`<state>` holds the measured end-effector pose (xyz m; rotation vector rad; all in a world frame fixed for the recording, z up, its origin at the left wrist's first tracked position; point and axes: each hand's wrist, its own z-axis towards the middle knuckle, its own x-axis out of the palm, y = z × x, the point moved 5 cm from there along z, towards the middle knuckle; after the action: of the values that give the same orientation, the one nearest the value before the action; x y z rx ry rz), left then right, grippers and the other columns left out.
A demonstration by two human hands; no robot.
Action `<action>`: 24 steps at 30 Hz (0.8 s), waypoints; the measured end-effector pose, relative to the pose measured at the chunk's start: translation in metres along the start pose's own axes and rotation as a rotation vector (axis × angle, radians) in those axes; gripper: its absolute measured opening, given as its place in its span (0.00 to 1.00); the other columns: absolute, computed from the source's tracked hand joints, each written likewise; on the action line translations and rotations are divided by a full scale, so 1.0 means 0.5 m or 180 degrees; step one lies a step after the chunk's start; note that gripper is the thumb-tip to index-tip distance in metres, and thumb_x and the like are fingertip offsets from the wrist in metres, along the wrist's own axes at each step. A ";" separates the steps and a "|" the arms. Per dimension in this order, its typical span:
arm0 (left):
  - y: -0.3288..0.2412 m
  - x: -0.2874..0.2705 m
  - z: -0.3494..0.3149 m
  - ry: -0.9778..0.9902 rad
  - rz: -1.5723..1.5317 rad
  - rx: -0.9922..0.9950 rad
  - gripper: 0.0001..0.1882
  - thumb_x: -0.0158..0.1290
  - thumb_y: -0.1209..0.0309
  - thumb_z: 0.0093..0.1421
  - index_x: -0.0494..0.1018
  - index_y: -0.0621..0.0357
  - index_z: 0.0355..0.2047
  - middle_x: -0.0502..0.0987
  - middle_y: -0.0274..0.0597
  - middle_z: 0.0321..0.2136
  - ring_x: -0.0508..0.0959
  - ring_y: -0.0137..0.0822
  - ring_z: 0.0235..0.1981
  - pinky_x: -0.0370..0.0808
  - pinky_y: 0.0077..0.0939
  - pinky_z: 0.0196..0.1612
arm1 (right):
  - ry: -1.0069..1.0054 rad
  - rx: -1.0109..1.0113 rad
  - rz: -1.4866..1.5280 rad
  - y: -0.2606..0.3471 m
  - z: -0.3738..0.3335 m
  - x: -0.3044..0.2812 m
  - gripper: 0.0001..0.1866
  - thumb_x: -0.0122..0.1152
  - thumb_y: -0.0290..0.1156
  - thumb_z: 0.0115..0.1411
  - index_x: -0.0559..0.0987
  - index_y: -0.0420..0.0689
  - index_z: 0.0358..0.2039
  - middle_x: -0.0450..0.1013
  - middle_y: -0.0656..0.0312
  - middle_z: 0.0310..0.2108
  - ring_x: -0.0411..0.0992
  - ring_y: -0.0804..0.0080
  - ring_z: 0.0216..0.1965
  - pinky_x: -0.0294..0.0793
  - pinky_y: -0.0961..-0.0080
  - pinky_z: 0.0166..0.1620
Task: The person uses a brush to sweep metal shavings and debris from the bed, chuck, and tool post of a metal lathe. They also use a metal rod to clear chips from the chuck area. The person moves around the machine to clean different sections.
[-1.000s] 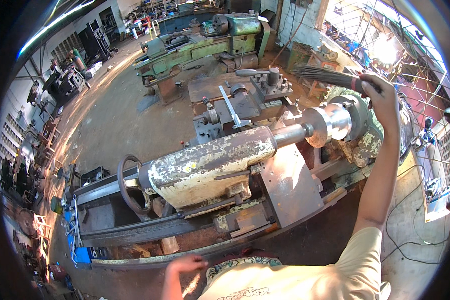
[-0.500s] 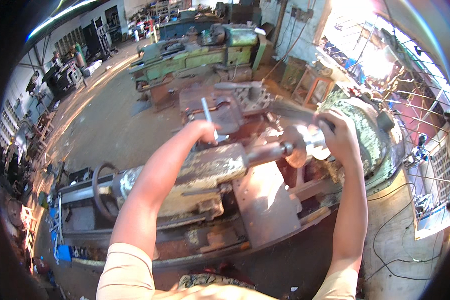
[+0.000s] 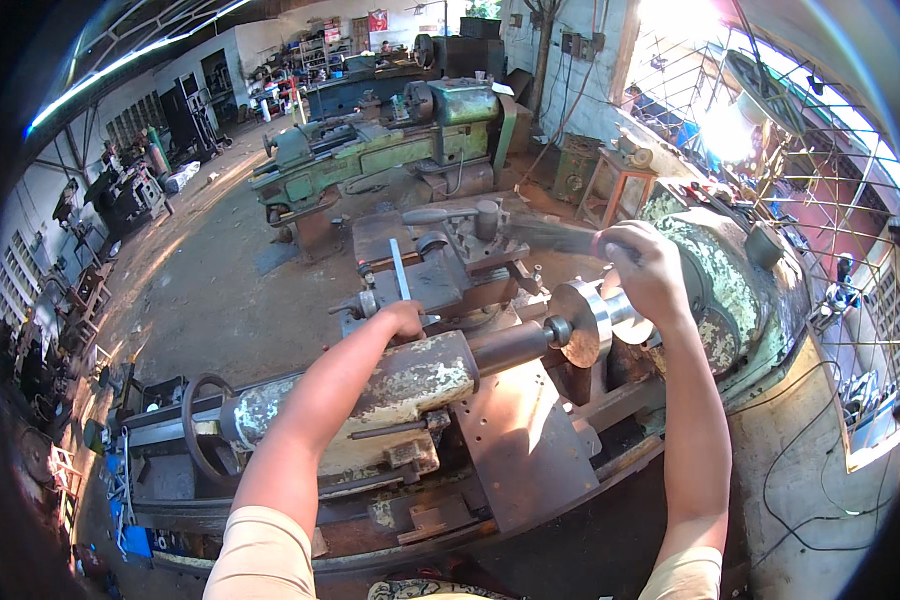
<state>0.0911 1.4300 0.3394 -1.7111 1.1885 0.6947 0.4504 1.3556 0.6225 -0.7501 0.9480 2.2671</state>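
My left hand [image 3: 403,318] is closed around a silver vernier caliper [image 3: 400,268], whose beam points up and away above the lathe's tailstock [image 3: 420,375]. My right hand [image 3: 648,265] is raised near the lathe headstock [image 3: 735,290]. From its fingers a dark, brush-like thing [image 3: 550,236] stretches left, blurred by motion. Below and left of that hand, a shiny round metal disc [image 3: 582,322] with a stepped collar [image 3: 625,318] is mounted in the lathe. The tailstock centre [image 3: 557,330] meets its left side. My right hand and forearm partly hide the chuck end.
Behind the workpiece stand the tool post [image 3: 486,220] and carriage [image 3: 390,235]. A handwheel [image 3: 202,425] is at the tailstock's left end. A second green lathe [image 3: 390,150] stands farther back. Cables [image 3: 800,520] lie on the right; a barred window [image 3: 820,180] rises beyond the headstock.
The view has tilted upward. My right hand has shifted slightly left relative to the headstock, with the brush-like thing still in it. The caliper remains in my left hand.
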 end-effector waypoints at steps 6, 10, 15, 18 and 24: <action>0.028 -0.083 -0.076 -0.1396 0.0238 -0.0102 0.26 0.61 0.58 0.60 0.71 0.50 0.56 0.81 0.56 0.46 0.81 0.57 0.48 0.78 0.50 0.49 | 0.0580 0.0882 -0.0370 -0.002 0.048 -0.040 0.10 0.55 0.29 0.63 0.83 0.38 0.38 0.80 0.56 0.34 0.79 0.68 0.40 0.74 0.72 0.48; 0.093 -0.159 -0.184 -0.1919 -0.0340 -0.0061 0.16 0.51 0.56 0.68 0.71 0.49 0.51 0.81 0.57 0.44 0.79 0.62 0.47 0.76 0.55 0.46 | -0.0097 0.0106 -0.1066 0.064 0.053 -0.098 0.13 0.58 0.33 0.62 0.84 0.40 0.42 0.81 0.48 0.38 0.80 0.52 0.41 0.76 0.63 0.46; 0.186 -0.194 -0.395 -0.3133 -0.1301 0.0404 0.11 0.47 0.59 0.73 0.72 0.49 0.48 0.81 0.57 0.34 0.81 0.62 0.38 0.75 0.49 0.39 | -0.0276 -0.0130 -0.0302 0.097 0.041 -0.026 0.11 0.59 0.30 0.60 0.85 0.39 0.40 0.81 0.49 0.38 0.79 0.50 0.41 0.76 0.62 0.48; 0.255 -0.153 -0.493 -0.3028 -0.2010 -0.0079 0.10 0.48 0.61 0.73 0.73 0.52 0.46 0.80 0.55 0.33 0.81 0.56 0.36 0.75 0.41 0.38 | 0.0007 -0.0227 -0.0699 0.110 0.033 0.051 0.10 0.61 0.28 0.58 0.85 0.39 0.36 0.80 0.49 0.37 0.78 0.50 0.43 0.76 0.61 0.50; 0.290 -0.056 -0.559 -0.4018 -0.1581 0.0340 0.09 0.51 0.66 0.71 0.75 0.56 0.46 0.80 0.53 0.35 0.80 0.52 0.36 0.75 0.38 0.39 | 0.0523 -0.1004 -0.0385 0.167 0.007 0.062 0.09 0.60 0.25 0.56 0.84 0.37 0.36 0.79 0.52 0.39 0.78 0.50 0.42 0.76 0.63 0.49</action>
<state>-0.0672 1.1715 0.4297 -1.0179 -0.0804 1.0893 0.3717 1.3177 0.6405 -1.1129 0.6005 2.3004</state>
